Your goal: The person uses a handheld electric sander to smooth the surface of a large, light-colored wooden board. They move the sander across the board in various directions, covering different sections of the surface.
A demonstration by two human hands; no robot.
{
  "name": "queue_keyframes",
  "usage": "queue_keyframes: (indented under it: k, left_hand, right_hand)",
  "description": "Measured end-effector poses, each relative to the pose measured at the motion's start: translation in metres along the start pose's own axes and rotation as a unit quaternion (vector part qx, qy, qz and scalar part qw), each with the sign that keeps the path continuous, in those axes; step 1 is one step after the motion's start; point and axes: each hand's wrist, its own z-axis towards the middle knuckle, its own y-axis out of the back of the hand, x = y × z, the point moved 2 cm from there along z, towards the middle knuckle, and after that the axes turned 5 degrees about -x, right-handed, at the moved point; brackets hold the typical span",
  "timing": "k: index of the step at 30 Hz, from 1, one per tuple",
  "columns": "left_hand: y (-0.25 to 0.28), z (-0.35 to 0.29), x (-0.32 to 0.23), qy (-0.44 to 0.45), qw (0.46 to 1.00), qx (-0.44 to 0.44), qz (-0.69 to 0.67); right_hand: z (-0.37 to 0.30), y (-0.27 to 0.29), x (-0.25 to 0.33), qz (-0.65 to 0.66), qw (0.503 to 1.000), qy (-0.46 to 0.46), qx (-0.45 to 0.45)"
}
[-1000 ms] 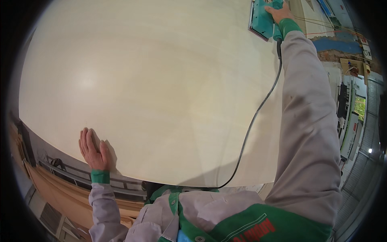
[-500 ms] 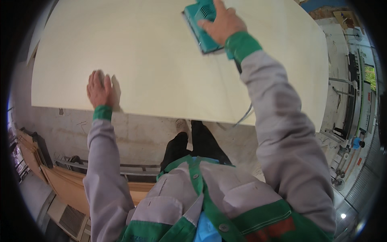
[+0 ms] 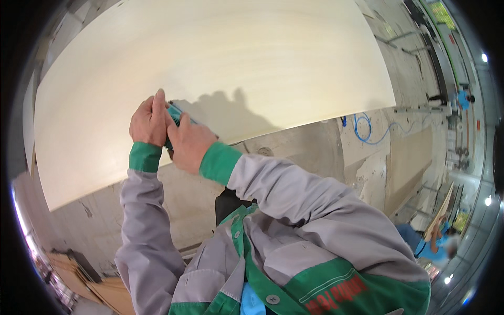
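Note:
A teal electric sander [image 3: 173,113] is at the front left edge of the large pale board [image 3: 236,58], mostly hidden between my two hands. My right hand [image 3: 192,146] reaches across my body and grips the sander from its right side. Pressed against its left side is my left hand [image 3: 148,122], fingers together and curled, thumb pointing away from me. How far the left fingers wrap round the tool is hidden. A dark shadow of the hands and tool falls on the board to the right.
On the floor to the right lies a coiled blue hose [image 3: 363,129]. A co-worker in blue [image 3: 433,244] handles a board at lower right; another person in blue [image 3: 464,100] is farther off. Brown panels [image 3: 107,294] are stacked at lower left.
My right hand has brought the sander from the far right of the board to the near left. My left hand has gone from lying flat on the board to closing against the sander.

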Motion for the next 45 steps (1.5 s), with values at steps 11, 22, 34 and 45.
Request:
queue_keyframes:
  k: [11, 22, 34, 45]
  left_hand:
    - [-0.185, -0.034, -0.202, -0.189, 0.979, 0.016, 0.072]
    - [-0.392, -0.062, -0.419, -0.332, 0.927, 0.168, 0.048]
    - [-0.348, 0.101, -0.395, -0.218, 0.958, 0.072, 0.17]
    - [-0.16, 0.024, -0.185, -0.304, 0.921, 0.055, 0.235]
  right_hand:
    - [-0.137, 0.127, -0.19, 0.279, 0.933, -0.225, -0.026]
    - [-0.222, 0.247, -0.372, 0.353, 0.846, -0.339, -0.211]
    - [-0.063, 0.303, -0.385, 0.387, 0.902, -0.17, -0.092]
    - [-0.06, 0.15, -0.239, 0.355, 0.927, -0.019, 0.12]
